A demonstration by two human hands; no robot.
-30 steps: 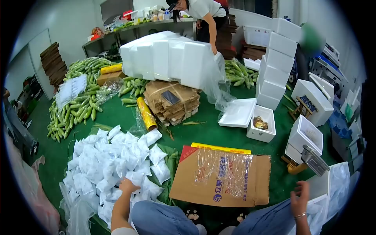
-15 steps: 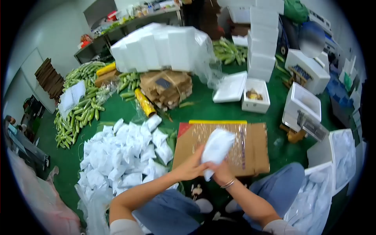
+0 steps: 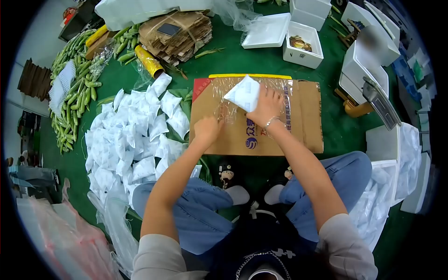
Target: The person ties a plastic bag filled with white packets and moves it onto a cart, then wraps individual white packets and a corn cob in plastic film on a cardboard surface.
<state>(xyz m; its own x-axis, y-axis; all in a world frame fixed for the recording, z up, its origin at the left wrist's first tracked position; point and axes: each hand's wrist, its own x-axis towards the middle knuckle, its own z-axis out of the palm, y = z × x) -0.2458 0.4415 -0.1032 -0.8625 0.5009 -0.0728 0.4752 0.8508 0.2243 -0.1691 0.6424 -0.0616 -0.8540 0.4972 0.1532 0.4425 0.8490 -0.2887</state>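
A white pillow-shaped packet [image 3: 243,94] lies on the flat cardboard box [image 3: 210,144], near its far edge. My right hand [image 3: 268,103] grips the packet's right side, thumb at the near corner and fingers stretched along the edge. Lower and to the left, my left hand [image 3: 208,130] rests at the cardboard with its fingers curled and nothing visible in them. Clear tape or film shines across the cardboard, which bears purple print. A large heap of similar white packets [image 3: 126,140] spreads on the floor to my left.
Green corn cobs [image 3: 77,109] and a yellow roll [image 3: 149,61] lie far left. Bundled cardboard [image 3: 175,35] carries a dark phone-like slab. A foam box [image 3: 303,56] and its lid [image 3: 267,30] stand ahead. A scale display [image 3: 380,100] and packet-filled boxes [image 3: 396,179] are at right.
The packet, held between both hands before, has been lowered onto the cardboard toward its far edge. My left hand has let go and moved left. The view has tilted down.
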